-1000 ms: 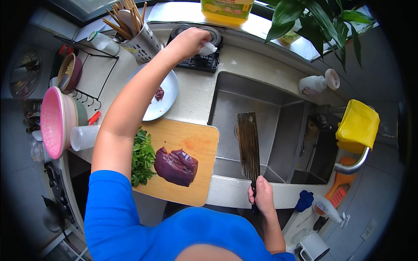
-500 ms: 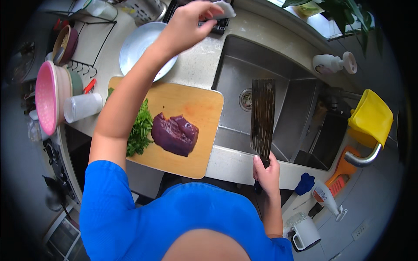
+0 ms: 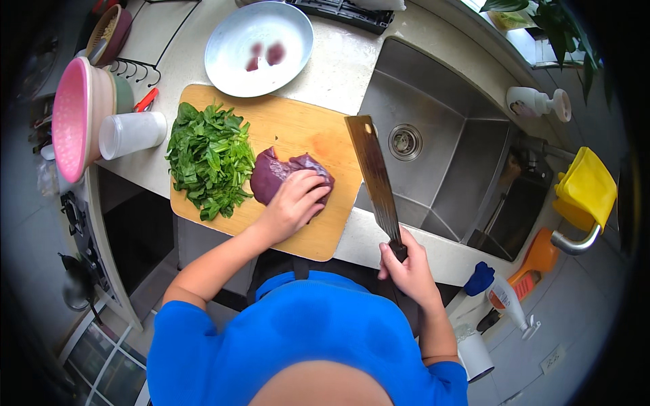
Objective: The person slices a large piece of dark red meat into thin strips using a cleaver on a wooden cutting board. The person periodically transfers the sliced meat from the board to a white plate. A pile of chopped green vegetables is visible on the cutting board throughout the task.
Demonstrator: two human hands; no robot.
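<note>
While left hand [image 3: 292, 203] presses liver [image 3: 281, 177], cleaver [image 3: 374, 179] overhangs board edge [image 3: 345, 203].

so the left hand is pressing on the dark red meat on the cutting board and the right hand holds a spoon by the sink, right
Not quite. The right hand holds a cleaver, not a spoon, as the head view shows. The rest is right: the left hand is pressing on the dark red meat on the cutting board, and the cleaver is by the sink.

Head view, steeply down over counter [image 3: 352, 64]
</note>
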